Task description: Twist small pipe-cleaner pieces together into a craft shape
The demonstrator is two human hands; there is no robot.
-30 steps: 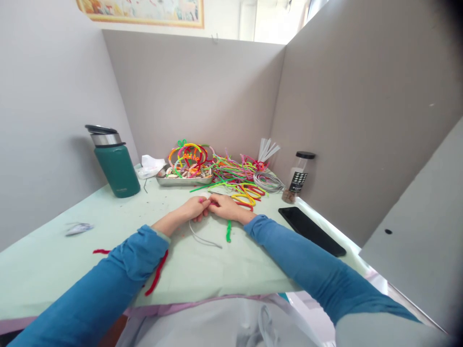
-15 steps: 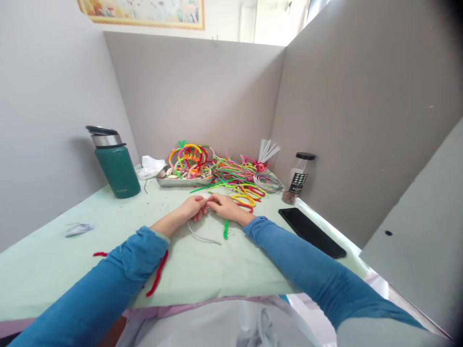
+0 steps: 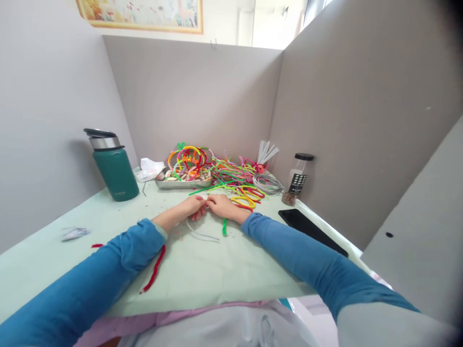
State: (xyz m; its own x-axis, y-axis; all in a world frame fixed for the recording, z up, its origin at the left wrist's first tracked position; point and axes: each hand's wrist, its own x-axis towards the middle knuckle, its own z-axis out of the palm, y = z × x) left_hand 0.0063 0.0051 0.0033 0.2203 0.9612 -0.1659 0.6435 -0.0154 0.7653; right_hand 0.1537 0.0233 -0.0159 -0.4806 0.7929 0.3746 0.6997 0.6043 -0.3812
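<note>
The table (image 3: 253, 270) has a pale green top; grey partitions (image 3: 195, 82) stand left, right and beyond the grip. The left hand (image 3: 195, 207) and right hand (image 3: 220, 206) meet, each pinched narrow — the item between them is too small to identify. A grey wire (image 3: 204, 237) trails from beneath the left hand; a green pipe cleaner (image 3: 224, 227) projects from beneath the right.

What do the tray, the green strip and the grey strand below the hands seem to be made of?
Tray: likely metal, satin; its wall is silvery grey with soft highlights.
Green strip: probably fuzzy chenille, matte; it looks thick and soft-edged.
Grey strand: perhaps wire or plastic cord; it is thin and gently curved, finish unclear.
</note>
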